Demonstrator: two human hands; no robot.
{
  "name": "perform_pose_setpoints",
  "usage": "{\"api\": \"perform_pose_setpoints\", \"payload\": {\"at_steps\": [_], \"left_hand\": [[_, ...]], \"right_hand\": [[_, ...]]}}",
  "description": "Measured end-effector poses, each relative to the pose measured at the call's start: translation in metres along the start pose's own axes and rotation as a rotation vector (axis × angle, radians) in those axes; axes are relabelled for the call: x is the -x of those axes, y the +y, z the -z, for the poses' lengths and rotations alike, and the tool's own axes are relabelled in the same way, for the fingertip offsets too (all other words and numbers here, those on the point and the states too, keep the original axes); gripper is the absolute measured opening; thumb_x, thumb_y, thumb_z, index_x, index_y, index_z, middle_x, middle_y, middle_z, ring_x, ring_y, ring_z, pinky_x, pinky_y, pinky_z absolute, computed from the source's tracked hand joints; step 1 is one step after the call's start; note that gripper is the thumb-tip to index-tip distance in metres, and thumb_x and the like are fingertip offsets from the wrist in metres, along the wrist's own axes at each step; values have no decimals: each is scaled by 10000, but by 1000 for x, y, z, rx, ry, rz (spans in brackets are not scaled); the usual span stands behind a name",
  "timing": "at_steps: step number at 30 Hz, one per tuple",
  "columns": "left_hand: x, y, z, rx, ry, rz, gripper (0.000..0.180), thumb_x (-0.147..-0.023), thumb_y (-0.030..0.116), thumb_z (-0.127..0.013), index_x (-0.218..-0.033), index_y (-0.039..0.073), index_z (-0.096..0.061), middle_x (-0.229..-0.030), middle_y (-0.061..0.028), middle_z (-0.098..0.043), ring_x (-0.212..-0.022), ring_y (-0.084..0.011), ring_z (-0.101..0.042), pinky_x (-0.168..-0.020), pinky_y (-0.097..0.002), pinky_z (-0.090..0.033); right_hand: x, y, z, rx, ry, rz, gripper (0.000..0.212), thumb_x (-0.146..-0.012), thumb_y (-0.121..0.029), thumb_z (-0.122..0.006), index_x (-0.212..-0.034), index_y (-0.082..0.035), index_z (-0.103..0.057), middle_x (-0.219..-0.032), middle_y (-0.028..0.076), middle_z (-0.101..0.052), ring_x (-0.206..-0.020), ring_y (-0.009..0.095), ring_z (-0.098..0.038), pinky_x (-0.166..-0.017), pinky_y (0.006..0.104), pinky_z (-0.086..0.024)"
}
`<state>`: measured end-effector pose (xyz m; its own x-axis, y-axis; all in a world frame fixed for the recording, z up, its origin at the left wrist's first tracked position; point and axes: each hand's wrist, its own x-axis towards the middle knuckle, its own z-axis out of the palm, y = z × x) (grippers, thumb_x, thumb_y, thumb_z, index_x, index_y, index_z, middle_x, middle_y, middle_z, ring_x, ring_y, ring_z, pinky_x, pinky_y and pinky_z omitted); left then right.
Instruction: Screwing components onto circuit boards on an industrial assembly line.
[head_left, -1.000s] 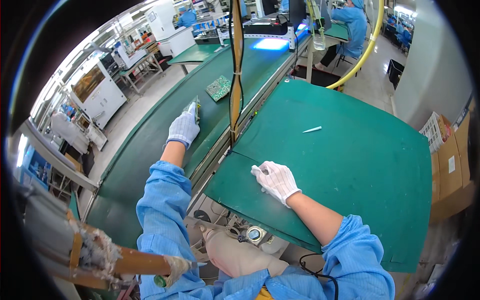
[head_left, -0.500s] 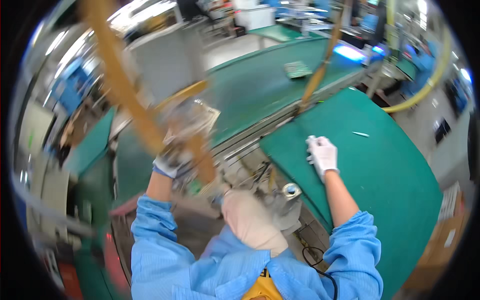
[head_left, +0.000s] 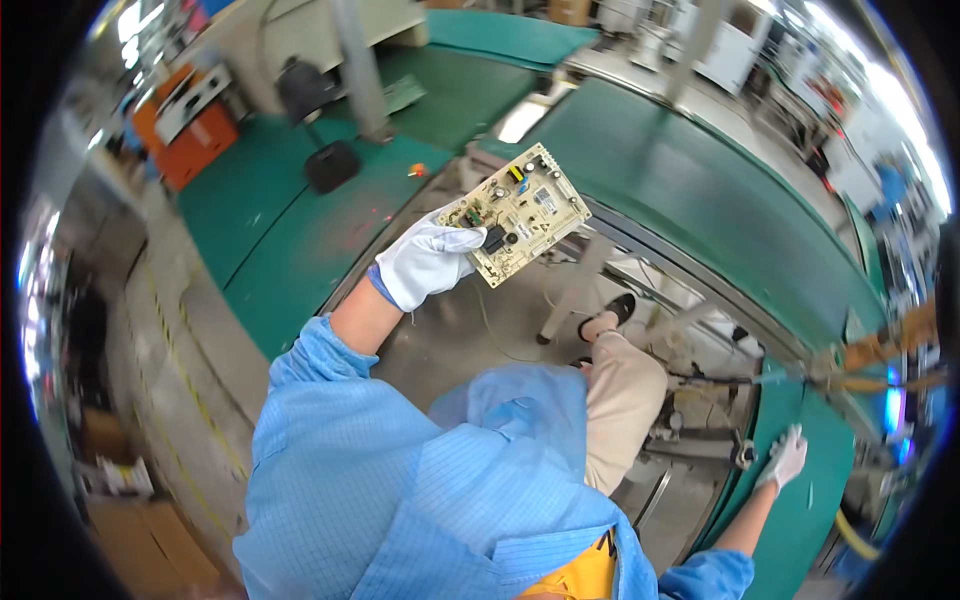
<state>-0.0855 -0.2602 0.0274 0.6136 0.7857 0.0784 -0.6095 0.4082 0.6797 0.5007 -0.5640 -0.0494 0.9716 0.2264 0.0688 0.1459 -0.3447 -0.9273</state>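
Observation:
A beige printed circuit board (head_left: pixel 548 208) with small components on its face is held by one corner in my left hand (head_left: pixel 428 258), which wears a white glove. The thumb lies on top of the board, and the board is raised in front of me between the left table and the belt. Far to the right, my gloved right hand (head_left: pixel 786 457) rests on a green-topped table (head_left: pixel 832 432) with its fingers curled. Whatever they may hold is too small to make out. Close by on that surface lies a thin pale pen-like stick (head_left: pixel 810 497).
A green conveyor belt (head_left: pixel 700 180) with a metal rail runs across the far side. On the left green table (head_left: pixel 270 250) stands a black stand (head_left: pixel 330 166), near an orange machine (head_left: pixel 185 130). Below the board, floor and table framework show, with my legs between.
My view has swung left. The left hand, blurred before beside a clear bag-like item, now shows the circuit board plainly. My right hand stays on its green table, curled.

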Motion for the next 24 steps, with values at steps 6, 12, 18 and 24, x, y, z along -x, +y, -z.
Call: {"api": "perform_pose_setpoints", "payload": {"at_steps": [6,12,18,24], "left_hand": [[70,59,52,79,172,-177,541,-884,-40,-512,-1408,-6,-385,-1357,-222,-496,-1263,-332,-494,-1110,-456,-361],[95,89,76,-30,226,-328,495,-875,-21,-518,-1348,-105,-399,-1337,-238,-507,-1248,-336,-506,-1105,-445,-371],[104,101,87,151,324,-333,440,-892,-50,-486,-1328,-58,-433,-1269,-244,-548,-1184,-363,-555,-1044,-458,-443],[103,108,103,90,423,-370,409,-892,-32,-499,-1299,-54,-466,-1246,-240,-564,-1134,-361,-583,-1024,-447,-453]], "right_hand": [[-14,11,1,105,-42,69,272,-915,-329,-622,-881,-60,-607,-683,-5,-533,-531,68,-463,-478,223,-390],[-20,16,4,212,-14,89,308,-914,-361,-612,-907,-53,-624,-714,7,-564,-549,75,-480,-498,219,-404],[-43,35,3,193,-1,97,315,-905,-375,-620,-918,-61,-630,-732,11,-580,-564,77,-488,-500,215,-404],[-47,40,8,175,-13,83,319,-911,-385,-614,-925,-66,-632,-732,8,-580,-567,75,-486,-501,211,-400]]}}
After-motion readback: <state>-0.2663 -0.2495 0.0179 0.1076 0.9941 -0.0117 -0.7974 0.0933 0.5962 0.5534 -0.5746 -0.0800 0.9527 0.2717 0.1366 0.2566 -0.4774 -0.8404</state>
